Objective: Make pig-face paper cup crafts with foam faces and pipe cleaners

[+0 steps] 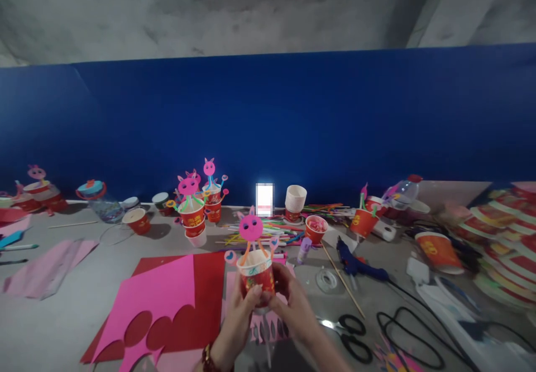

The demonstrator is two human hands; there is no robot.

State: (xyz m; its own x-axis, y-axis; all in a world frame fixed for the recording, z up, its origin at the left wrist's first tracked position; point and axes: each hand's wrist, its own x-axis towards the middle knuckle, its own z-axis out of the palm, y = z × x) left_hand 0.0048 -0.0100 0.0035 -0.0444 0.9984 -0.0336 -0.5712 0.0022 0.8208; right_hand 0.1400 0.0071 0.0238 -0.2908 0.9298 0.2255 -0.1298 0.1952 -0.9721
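Observation:
A red patterned paper cup [260, 284] with a white rim is held up in front of me, near the middle of the view. A pink paper animal head [250, 228] with ears and dark eyes rises from it on orange strips, with small pink paper pieces at either side. My left hand [239, 313] is closed round the cup's left side, thumb on its front. From the right, my right hand [296, 306] grips its lower part. Below the cup a thin pale stick [267, 341] points down; its upper end is hidden.
Similar finished cups [192, 218] stand at the back. Pink paper [159, 288] with round cut-outs lies on red paper [209, 305] at left. At right are scissors [354, 338], a blue glue gun [362, 266] with a looping cord, a wooden stick [343, 280] and clear tape [326, 280].

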